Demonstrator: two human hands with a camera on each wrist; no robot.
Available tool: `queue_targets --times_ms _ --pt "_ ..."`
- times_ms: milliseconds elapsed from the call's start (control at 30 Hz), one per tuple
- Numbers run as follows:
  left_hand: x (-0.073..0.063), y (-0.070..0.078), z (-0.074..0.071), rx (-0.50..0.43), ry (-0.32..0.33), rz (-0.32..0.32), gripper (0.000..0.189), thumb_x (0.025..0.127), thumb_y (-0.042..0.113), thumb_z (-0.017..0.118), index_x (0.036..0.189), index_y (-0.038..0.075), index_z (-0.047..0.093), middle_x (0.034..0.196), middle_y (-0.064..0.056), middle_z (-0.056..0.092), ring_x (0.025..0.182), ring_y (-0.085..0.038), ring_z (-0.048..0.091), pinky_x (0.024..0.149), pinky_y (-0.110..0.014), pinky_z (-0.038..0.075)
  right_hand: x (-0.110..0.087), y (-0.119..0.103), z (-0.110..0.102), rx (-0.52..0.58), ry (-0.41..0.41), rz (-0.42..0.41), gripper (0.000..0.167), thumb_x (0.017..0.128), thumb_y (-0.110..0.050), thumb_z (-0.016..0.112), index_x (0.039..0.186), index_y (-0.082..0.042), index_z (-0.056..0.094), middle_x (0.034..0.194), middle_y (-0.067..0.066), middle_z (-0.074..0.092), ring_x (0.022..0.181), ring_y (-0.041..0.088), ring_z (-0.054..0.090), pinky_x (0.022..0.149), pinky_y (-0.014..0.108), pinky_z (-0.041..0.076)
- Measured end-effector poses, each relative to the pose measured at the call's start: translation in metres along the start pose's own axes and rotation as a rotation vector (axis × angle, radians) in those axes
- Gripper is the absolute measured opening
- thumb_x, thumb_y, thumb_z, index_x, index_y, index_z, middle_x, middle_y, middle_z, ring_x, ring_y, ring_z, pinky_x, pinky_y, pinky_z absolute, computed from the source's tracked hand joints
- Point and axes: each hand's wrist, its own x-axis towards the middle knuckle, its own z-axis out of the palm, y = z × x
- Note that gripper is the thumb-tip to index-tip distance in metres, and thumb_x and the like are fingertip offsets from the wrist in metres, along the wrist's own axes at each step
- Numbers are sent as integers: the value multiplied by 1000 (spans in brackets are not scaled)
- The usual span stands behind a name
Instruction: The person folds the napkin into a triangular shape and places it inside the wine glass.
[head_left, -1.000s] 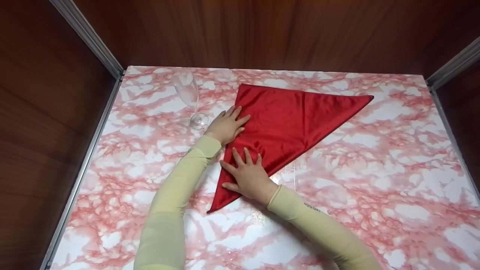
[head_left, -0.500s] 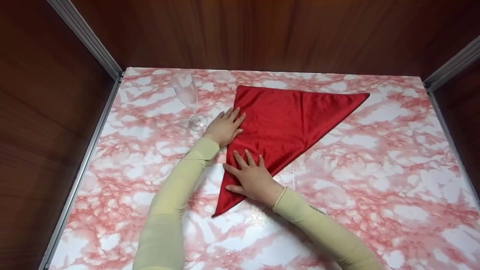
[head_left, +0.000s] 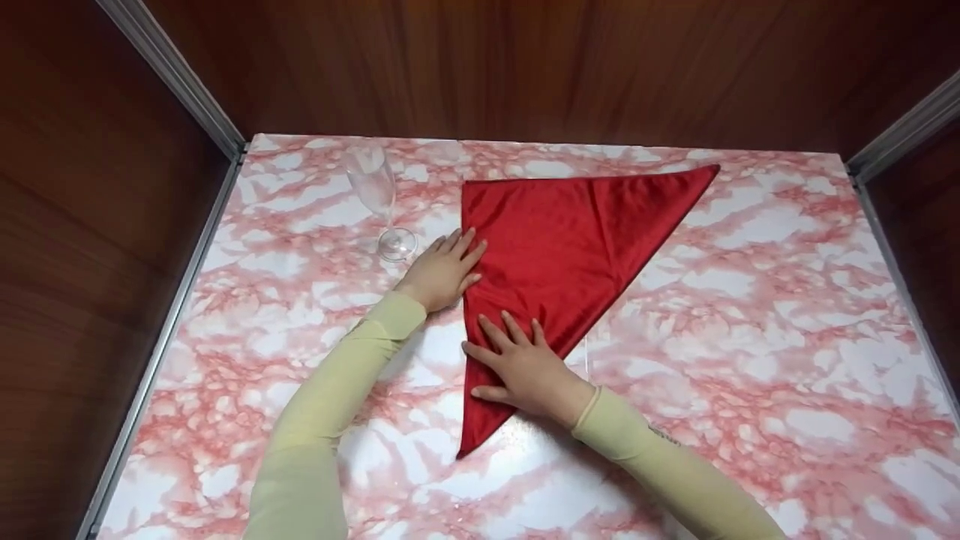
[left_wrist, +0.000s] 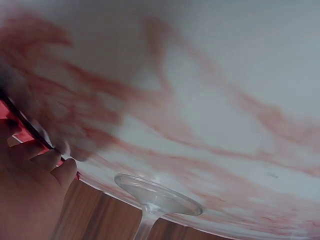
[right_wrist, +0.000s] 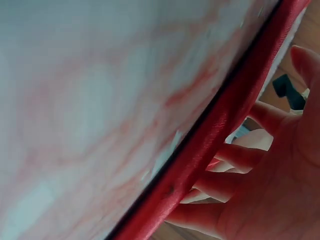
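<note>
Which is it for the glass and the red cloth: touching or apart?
Apart. The head view shows a strip of tabletop between the glass and the left edge of the red cloth.

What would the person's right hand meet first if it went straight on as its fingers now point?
Probably the bare left hand, at the edge of the shiny red triangular cloth; depth is unclear.

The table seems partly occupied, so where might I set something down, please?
Bare table: right of the cloth and right sleeve; left of the glass and left sleeve. Crowded: where the left hand touches the cloth, near the glass.
</note>
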Motion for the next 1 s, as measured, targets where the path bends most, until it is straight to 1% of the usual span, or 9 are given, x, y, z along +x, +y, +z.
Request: queue_targets --times_ms 167,333,500,633,767,1000 --pt "-6 2 3 -11 9 7 58 102 42 36 153 15 24 157 -14 17 143 -33 14 114 -45 16 -9 2 0 26 -5 -13 67 89 -63 49 146 -28 42 156 12 22 140 44 15 103 70 16" --pt "-13 4 3 -26 -3 -4 60 102 44 37 153 16 23 157 -14 16 143 -33 12 114 -45 14 -16 6 1 32 3 -46 66 90 -64 48 145 -29 43 156 10 23 140 42 15 103 69 16" --pt "-22 7 3 -33 1 4 62 100 46 40 152 16 26 156 -15 20 143 -34 13 114 -47 13 -25 11 1 48 14 -81 65 90 -63 49 144 -28 44 155 8 26 140 40 17 103 70 14" --pt "-30 8 3 -35 18 15 63 99 49 41 151 15 29 155 -16 23 143 -34 14 114 -48 13 -30 14 1 73 0 -100 65 89 -63 50 144 -28 44 156 6 25 141 39 16 104 69 14" --pt "-40 9 4 -57 18 21 65 98 51 42 151 15 31 154 -16 24 143 -34 14 114 -48 13 -36 16 2 102 -25 -115 65 90 -62 50 144 -28 44 156 4 24 142 37 15 106 66 13" --pt "-53 10 4 -85 15 34 67 97 55 41 151 17 30 155 -14 24 142 -32 16 114 -48 12 -45 19 0 115 -43 -126 63 90 -61 51 144 -29 45 156 2 25 142 35 15 106 66 12"
